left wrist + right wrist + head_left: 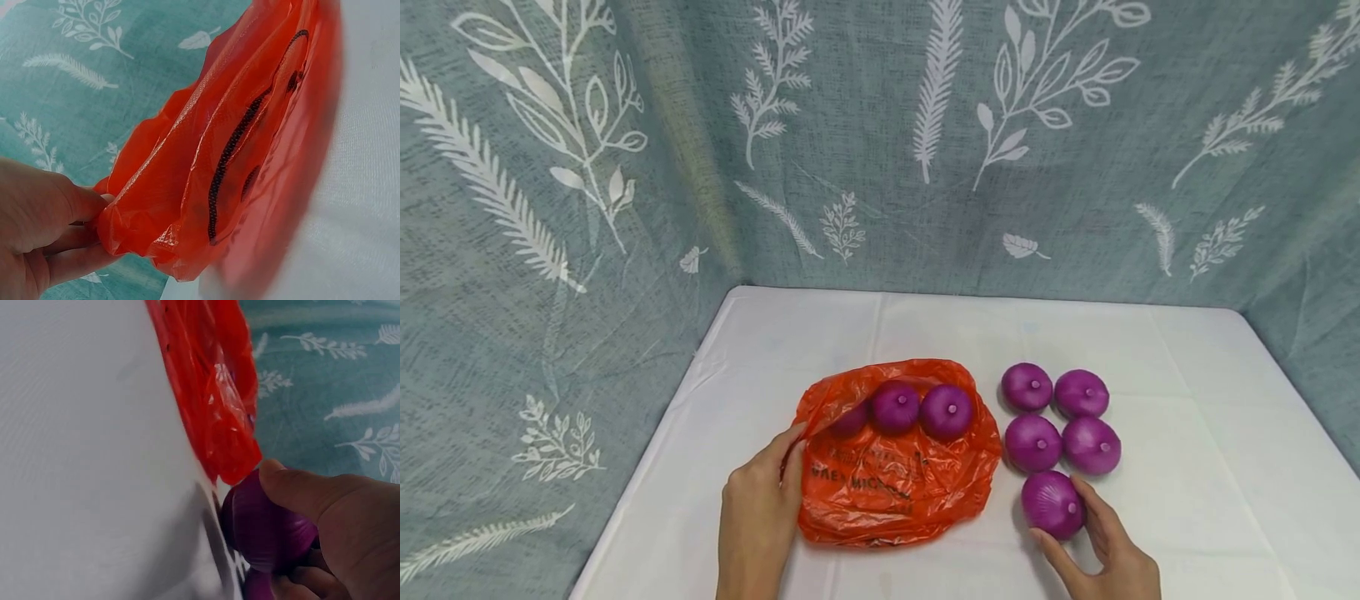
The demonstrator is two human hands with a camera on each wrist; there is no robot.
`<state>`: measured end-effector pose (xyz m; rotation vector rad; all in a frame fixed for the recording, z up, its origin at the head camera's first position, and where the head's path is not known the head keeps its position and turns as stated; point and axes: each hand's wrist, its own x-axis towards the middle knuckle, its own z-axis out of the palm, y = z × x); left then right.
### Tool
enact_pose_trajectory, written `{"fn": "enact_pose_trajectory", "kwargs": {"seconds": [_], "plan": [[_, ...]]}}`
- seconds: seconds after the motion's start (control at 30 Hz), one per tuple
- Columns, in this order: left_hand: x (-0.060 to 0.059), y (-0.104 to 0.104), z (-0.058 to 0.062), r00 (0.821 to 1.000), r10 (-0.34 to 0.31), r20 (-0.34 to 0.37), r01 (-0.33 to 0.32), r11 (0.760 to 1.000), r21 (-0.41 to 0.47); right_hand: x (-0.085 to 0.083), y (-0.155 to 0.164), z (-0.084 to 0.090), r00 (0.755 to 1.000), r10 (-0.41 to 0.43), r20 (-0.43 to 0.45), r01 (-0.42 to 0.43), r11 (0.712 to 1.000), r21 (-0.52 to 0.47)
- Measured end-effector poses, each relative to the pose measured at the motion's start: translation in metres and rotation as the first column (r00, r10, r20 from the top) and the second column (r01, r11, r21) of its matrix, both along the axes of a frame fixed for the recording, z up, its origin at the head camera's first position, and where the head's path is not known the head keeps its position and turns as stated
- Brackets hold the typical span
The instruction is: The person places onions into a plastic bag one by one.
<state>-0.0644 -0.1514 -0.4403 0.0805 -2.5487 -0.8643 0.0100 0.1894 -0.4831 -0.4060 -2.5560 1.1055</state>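
Bagging onions: left hand [760, 500] pinches the orange bag [895, 475] open, three onions inside; right hand [1105, 550] grips the nearest onion [1052, 504], five left on the counter [1187, 417].

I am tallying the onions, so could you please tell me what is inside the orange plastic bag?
Inside the orange bag, three purple onions show at its mouth, the leftmost partly veiled by plastic. Anything deeper is hidden.

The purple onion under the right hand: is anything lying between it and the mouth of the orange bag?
Nothing visible does. The right hand grips the onion beside the bag; bare white table lies between. The left hand pinches the bag's rim, and three onions already sit at the mouth.
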Motion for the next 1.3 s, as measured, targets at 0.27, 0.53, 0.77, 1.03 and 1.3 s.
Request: {"fn": "enact_pose_trajectory", "kwargs": {"seconds": [0.27,0.53,0.77,1.03,1.3], "plan": [[0.000,0.001,0.001,1.000,-0.001,0.004,0.001,1.000,-0.002,-0.002,-0.001,0.011,0.999,0.039,-0.023,-0.039,0.999,0.004],[-0.001,0.001,0.001,1.000,0.001,0.001,-0.001,1.000,-0.004,-0.010,-0.006,0.016,0.982,0.101,-0.161,-0.105,0.994,-0.016],[0.000,0.001,0.000,1.000,0.004,-0.001,-0.004,1.000,0.002,-0.019,-0.015,0.025,0.971,0.168,-0.171,-0.173,0.985,-0.016],[0.000,0.001,0.000,1.000,0.005,0.000,-0.005,1.000,-0.001,-0.033,-0.028,0.038,0.945,0.270,-0.186,-0.275,0.961,-0.004],[-0.001,0.001,0.001,1.000,-0.009,-0.030,0.009,1.000,-0.010,-0.041,-0.039,0.047,0.925,0.315,-0.211,-0.323,0.946,-0.005]]}}
